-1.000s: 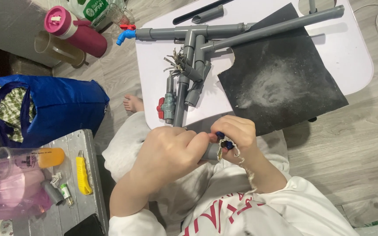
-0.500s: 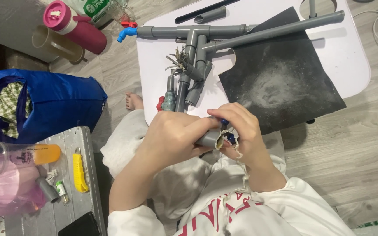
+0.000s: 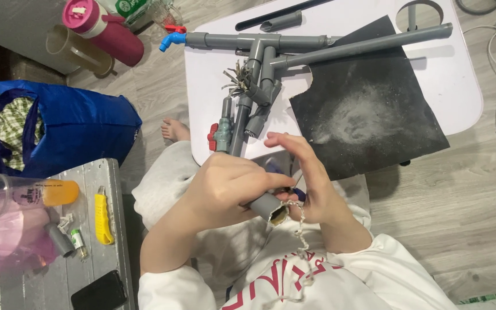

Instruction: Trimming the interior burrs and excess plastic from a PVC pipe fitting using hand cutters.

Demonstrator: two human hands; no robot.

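Grey pipe fitting [image 3: 267, 205] sits over the lap, below the white desk [image 3: 460, 86], clenched in the left hand [image 3: 225, 186]. Right hand [image 3: 305, 178] touches it with fingers spread, grasping nothing firmly; the fitting could slip or twist loose.

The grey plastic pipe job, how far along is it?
Done: a branched grey pipe assembly with blue tap and red-handled valve lies on the white table. In hand: the left hand grips a short grey pipe fitting; the right hand works at its end. Left: that fitting is unattached.
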